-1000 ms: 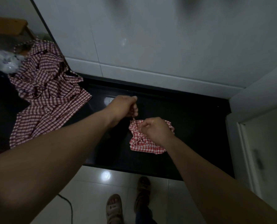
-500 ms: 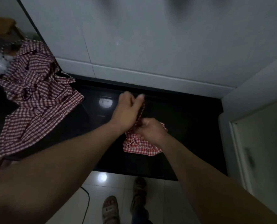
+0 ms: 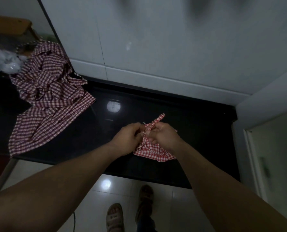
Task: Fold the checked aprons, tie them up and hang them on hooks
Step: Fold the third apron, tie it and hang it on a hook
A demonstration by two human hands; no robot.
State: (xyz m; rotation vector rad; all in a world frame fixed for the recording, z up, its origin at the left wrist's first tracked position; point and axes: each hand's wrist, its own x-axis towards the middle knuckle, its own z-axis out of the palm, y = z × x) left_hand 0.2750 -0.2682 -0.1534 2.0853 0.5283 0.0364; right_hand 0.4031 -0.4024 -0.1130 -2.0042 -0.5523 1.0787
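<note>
**Two hands on one little checked bundle**

Both hands meet over the right half of the glossy black stone bench (image 3: pixel 198 131), closer to its front edge than its back. The left hand (image 3: pixel 127 138) has its fingers curled in, pinching the top of the small folded red-and-white checked apron bundle (image 3: pixel 153 150). The right hand (image 3: pixel 164 138) is curled round the narrow checked fabric strap (image 3: pixel 157 120), and the strap's end pokes up past the knuckles toward the back of the bench. The bundle sits right under both hands; honestly can't tell if its lower corner is resting on the bench or hanging just above it.

Over at the bench's left end there's a crumpled pile of loose red checked aprons (image 3: pixel 47 97), with one part spread flatter toward the front edge. A crumpled white plastic bag (image 3: pixel 3 62) lies just past that left end. The pale tiled wall (image 3: pixel 156 47) rises straight behind the bench, and a pair of sandalled feet (image 3: pixel 131 213) stands on the shiny floor tiles in front of it.
</note>
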